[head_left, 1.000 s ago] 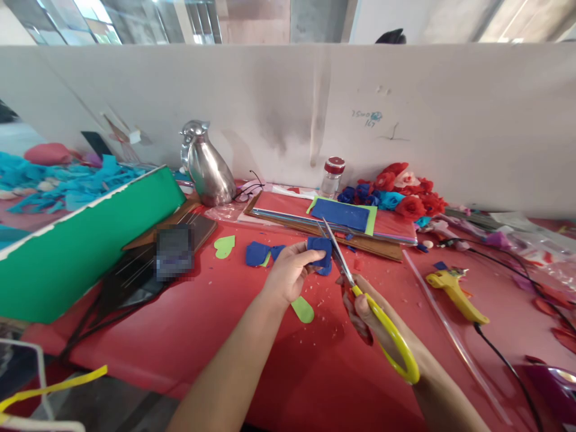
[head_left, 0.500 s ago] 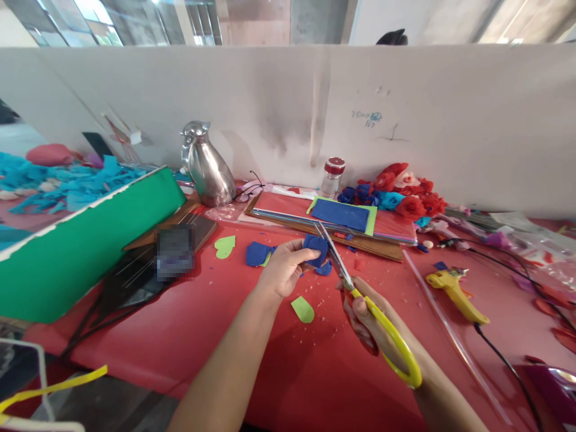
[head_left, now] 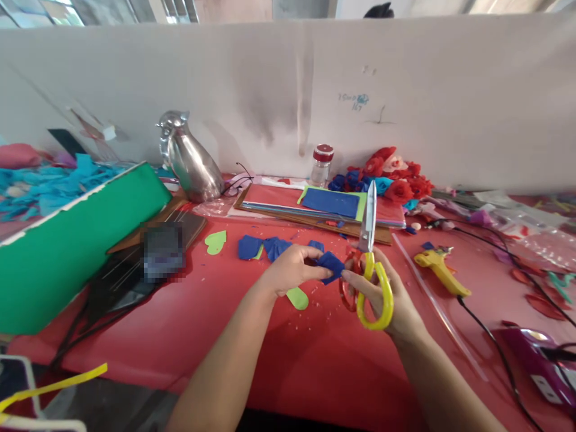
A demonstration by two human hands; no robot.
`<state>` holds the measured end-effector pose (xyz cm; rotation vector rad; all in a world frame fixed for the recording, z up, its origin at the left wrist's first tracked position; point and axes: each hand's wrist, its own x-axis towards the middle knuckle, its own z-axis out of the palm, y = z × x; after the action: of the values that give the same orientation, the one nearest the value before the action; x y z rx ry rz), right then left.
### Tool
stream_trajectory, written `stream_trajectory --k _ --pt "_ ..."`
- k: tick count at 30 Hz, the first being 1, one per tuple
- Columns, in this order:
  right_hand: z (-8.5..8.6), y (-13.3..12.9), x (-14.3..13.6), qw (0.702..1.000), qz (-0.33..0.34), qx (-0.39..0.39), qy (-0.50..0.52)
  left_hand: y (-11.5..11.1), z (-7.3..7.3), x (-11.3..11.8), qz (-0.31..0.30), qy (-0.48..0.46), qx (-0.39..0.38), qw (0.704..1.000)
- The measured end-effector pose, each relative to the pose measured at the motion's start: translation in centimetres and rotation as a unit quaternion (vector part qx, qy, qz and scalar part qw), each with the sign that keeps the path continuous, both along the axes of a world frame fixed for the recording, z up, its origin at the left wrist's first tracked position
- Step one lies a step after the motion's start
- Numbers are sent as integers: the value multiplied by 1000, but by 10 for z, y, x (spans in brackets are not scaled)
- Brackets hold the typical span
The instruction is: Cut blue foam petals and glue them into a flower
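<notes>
Between the thumb and fingers of my left hand (head_left: 292, 270) is a small blue piece (head_left: 330, 267). My right hand (head_left: 391, 294) holds scissors (head_left: 369, 222) with yellow and red handles, blades closed and pointing up, while its fingertips touch the right edge of the blue piece. Other blue pieces (head_left: 249, 246) lie to the left, beyond my left hand. A light green heart shape (head_left: 216, 242) rests on the red table (head_left: 216, 324), and a green rounded piece (head_left: 298, 299) lies just under my left hand.
Behind stand a steel jug (head_left: 193, 162), a lidded jar (head_left: 321, 165), stacked sheets (head_left: 333, 203) and fabric flowers (head_left: 400, 186). A green box (head_left: 85, 246) and a dark bag (head_left: 121, 282) are at left. At right lie a yellow glue gun (head_left: 443, 270) and a purple device (head_left: 540, 360).
The scissors have swung upright, their blades now closed and away from the blue piece. My right hand's fingertips have come to the blue piece, which has moved slightly right and down. The view has shifted.
</notes>
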<state>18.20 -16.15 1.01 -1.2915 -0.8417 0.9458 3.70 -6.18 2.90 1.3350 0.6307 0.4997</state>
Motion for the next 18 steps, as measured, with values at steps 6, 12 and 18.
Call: stream_trajectory --k 6,12,18 --pt "-7 5 5 999 -16 24 22 -8 -6 13 -1 1 -34 999" --pt "-5 5 1 985 -146 88 7 -30 -13 36 160 -120 -222 954" --pt "-7 6 -4 989 -126 75 1 -40 -13 43 217 -152 -226 937"
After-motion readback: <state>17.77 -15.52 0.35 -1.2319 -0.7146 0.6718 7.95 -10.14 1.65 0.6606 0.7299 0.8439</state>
